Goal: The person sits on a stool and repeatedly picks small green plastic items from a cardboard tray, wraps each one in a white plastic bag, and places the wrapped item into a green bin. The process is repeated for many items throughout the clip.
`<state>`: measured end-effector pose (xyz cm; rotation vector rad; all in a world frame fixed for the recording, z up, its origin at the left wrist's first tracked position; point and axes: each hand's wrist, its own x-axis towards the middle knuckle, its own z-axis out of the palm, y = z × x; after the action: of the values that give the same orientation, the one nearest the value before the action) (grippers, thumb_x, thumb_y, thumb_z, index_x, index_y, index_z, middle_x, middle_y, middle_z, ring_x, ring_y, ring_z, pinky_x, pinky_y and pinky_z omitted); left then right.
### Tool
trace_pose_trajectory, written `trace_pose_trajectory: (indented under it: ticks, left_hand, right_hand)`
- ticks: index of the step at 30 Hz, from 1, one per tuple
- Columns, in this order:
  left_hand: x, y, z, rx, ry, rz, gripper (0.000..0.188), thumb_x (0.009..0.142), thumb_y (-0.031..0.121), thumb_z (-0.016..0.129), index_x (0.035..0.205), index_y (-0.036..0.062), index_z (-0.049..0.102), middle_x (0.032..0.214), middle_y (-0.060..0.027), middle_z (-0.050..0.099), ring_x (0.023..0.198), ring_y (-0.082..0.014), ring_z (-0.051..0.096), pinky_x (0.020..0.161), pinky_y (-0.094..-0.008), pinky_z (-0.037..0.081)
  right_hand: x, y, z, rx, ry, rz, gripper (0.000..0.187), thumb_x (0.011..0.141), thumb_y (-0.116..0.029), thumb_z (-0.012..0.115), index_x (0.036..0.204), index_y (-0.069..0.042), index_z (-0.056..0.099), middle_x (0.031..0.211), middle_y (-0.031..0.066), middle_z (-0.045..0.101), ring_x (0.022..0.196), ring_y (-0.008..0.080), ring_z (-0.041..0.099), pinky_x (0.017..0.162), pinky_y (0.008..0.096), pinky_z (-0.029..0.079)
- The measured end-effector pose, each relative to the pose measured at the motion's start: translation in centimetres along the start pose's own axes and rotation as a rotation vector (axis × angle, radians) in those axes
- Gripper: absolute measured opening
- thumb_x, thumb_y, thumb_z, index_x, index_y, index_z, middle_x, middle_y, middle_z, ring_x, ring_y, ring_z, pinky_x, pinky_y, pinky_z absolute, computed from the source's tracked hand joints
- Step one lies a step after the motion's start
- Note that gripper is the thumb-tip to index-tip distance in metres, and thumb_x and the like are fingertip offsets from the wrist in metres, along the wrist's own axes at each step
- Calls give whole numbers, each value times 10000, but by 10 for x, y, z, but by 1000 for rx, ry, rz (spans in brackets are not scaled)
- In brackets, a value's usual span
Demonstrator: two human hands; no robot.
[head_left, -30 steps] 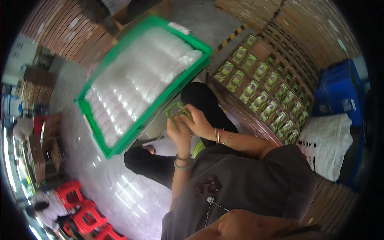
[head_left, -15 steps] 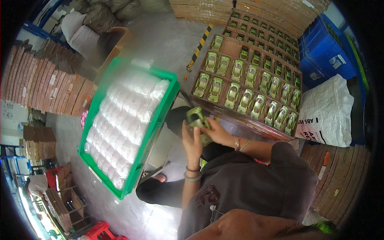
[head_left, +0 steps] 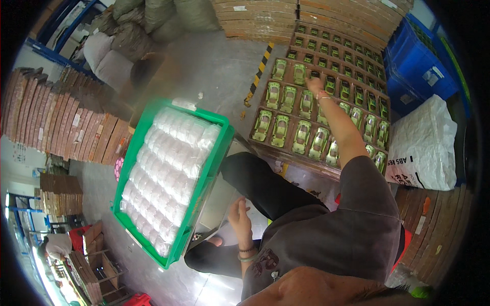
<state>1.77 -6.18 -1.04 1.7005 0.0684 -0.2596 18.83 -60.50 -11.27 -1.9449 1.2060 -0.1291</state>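
Note:
My right hand [head_left: 315,85] is stretched out to the tray of toy cars on the right. Its fingers close on a toy car with a dark top [head_left: 315,74], partly hidden by the hand. Just left of it a green toy car [head_left: 299,74] lies in its slot. My left hand [head_left: 239,216] hovers by my knee with loosely curled fingers, thumb apart, and nothing visible in it. To the left, a green crate [head_left: 223,133] holds rows of white wrapped pieces [head_left: 168,163].
Stacked brown trays [head_left: 260,20] rise behind the cars. A blue bin [head_left: 416,64] and a white sack [head_left: 421,145] stand at the right. More stacked boards [head_left: 66,115] line the left. Yellow-black tape [head_left: 259,74] marks the floor.
The green toy car that both hands held now lies in the formerly vacant tray slot. My right hand has gone out to the neighbouring dark-topped car; my left has dropped back toward my body.

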Motion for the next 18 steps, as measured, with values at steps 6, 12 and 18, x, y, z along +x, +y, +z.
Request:
trace_pose_trajectory:
  ticks: [6, 12, 18]
  left_hand:
    - [-5, -8, -16, -33, 90, -73, 271, 955, 196, 508, 1054, -33, 613, 1048, -103, 629, 941, -177, 594, 726, -296, 517]
    - [4, 1, -6, -47, 25, -20, 287, 946, 216, 522, 1026, -35, 635, 1005, -108, 650, 918, -177, 602, 727, -301, 508]
    - [2, -7, -13, -55, 75, -18, 296, 933, 227, 547, 1050, -30, 638, 993, -108, 659, 890, -172, 605, 726, -298, 499]
  right_hand:
    - [-11, 16, 18, -615, 65, -293, 419, 916, -373, 500, 1226, -92, 529, 1155, 212, 601, 1160, 407, 490, 959, 594, 338]
    - [27, 49, -22, -563, 13, -420, 504, 892, -404, 553, 1330, -183, 438, 1353, 114, 475, 1270, 373, 387, 996, 660, 241]
    - [4, 33, 1, -573, 33, -334, 497, 874, -353, 598, 1303, -144, 459, 1379, 110, 445, 1300, 363, 346, 1055, 610, 173]
